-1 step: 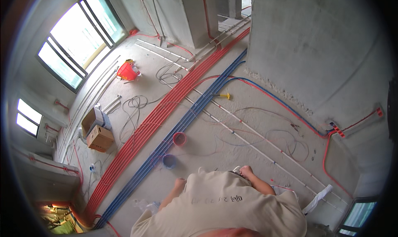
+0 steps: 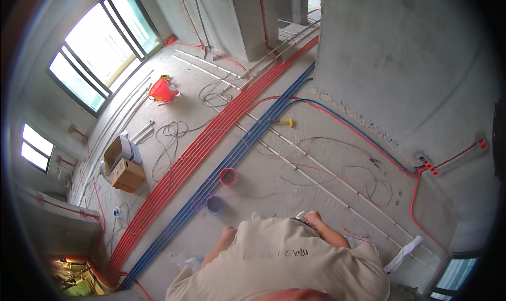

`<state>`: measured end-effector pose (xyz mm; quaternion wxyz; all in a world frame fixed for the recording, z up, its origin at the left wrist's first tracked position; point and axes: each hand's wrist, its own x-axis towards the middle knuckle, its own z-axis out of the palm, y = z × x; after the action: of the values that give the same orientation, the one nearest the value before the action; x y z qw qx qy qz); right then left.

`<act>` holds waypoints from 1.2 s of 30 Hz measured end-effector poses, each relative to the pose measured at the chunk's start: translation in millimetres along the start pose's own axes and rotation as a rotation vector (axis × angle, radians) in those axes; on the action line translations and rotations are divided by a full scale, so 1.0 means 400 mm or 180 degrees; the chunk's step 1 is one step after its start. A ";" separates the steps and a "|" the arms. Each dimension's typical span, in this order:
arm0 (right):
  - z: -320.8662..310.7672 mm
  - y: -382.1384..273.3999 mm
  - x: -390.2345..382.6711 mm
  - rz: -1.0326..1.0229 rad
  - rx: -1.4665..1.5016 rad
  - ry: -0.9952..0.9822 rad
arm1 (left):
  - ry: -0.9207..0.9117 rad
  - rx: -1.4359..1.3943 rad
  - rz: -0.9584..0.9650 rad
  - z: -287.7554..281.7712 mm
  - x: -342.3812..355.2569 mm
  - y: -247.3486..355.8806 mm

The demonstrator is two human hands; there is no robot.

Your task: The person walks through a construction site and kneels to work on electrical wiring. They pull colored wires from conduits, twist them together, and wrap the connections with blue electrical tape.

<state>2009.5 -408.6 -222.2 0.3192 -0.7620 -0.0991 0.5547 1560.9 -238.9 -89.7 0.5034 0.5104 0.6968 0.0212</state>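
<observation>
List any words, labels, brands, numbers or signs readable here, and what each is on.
Beige shirt: a row of dark characters, partly faint; I won't copy them out.
Brown cardboard box: dark marks, too small to read.
I can make out no other lettering.

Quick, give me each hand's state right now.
Left hand: too small in view to tell open from closed.
Right hand: beside a small white thing; whether it grips that cannot be told.
</observation>
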 end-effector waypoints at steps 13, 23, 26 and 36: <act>-0.015 -0.159 -0.138 -0.0025 -0.0433 -0.0150 | 0.0067 0.0230 -0.0014 0.051 -0.017 -0.079; -0.020 -0.132 -0.050 -0.0271 -0.1443 -0.0154 | 0.0048 -0.0015 -0.0470 0.059 0.012 -0.113; -0.024 -0.116 -0.021 -0.0607 -0.1381 -0.0254 | 0.0044 -0.0006 -0.0380 0.059 0.029 -0.131; -0.041 0.074 0.251 -0.3565 -0.4879 -0.0482 | 0.0188 0.0614 0.0254 0.069 0.036 -0.149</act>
<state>2055.2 -387.0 -315.5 -0.0553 -0.5677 -0.8070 0.1531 1539.9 -270.2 -145.5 0.4300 0.5830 0.6893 -0.0110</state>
